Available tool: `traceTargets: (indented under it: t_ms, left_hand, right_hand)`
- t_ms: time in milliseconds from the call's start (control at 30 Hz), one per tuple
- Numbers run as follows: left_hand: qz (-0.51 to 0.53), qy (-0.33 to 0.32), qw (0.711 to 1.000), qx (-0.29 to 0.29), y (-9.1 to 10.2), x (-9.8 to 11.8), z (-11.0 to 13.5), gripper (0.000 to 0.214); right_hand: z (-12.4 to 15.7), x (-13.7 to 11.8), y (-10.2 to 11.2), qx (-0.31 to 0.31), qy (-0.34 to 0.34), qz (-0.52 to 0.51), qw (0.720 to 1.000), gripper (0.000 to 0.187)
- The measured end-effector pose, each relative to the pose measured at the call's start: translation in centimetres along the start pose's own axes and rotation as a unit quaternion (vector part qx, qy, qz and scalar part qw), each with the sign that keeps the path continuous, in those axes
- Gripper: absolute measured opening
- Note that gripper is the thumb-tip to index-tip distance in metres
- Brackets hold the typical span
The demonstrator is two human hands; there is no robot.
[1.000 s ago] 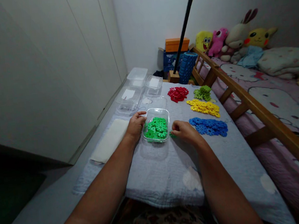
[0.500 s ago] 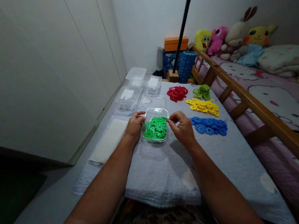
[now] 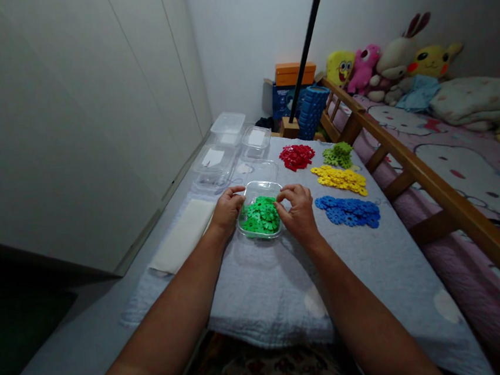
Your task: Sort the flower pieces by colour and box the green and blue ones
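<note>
A clear plastic container [image 3: 259, 186] full of green flower-shaped pieces [image 3: 260, 215] sits on a pale quilted blanket [image 3: 268, 280]. My left hand [image 3: 227, 210] grips the container's left rim, fingers curled round it. On the right rim rests my right hand [image 3: 295, 211], fingers bent against the wall. Whether any piece stays pinched in its fingers I cannot tell. To the right lie sorted piles: red [image 3: 296, 156], light green [image 3: 339, 155], yellow [image 3: 340, 179] and blue [image 3: 348, 211].
Several empty clear containers and lids [image 3: 229, 145] stand at the back left, a white folded cloth [image 3: 184, 234] on the left. A wooden bed rail [image 3: 426, 182] runs along the right, with plush toys [image 3: 392, 59] behind. A black pole [image 3: 308, 40] rises at the back.
My right hand picked a green piece off the blanket, carried it over the container, then settled against the container's right rim. My left hand stayed on the left rim.
</note>
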State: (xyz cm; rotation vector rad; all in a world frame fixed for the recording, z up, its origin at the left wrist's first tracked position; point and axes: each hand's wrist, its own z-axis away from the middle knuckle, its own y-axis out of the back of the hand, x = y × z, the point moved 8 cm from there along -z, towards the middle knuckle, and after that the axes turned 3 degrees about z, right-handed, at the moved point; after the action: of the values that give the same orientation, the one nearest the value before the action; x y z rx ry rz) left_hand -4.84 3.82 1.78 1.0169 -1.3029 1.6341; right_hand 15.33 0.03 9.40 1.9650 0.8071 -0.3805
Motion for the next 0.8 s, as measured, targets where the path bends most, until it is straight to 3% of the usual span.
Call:
traceTargets:
  t_ms: [433, 800]
  left_hand:
    - [0.012, 0.007, 1.000, -0.013, -0.4, -0.5, 0.0, 0.047]
    - [-0.001, -0.010, 1.000, -0.024, -1.5, -0.3, 0.3, 0.043]
  right_hand:
    - [0.2, 1.5, 0.2, 0.029, 0.001, -0.045, 0.999, 0.012]
    - [0.9, 5.0, -1.1, 0.027, -0.143, -0.154, 0.977, 0.036]
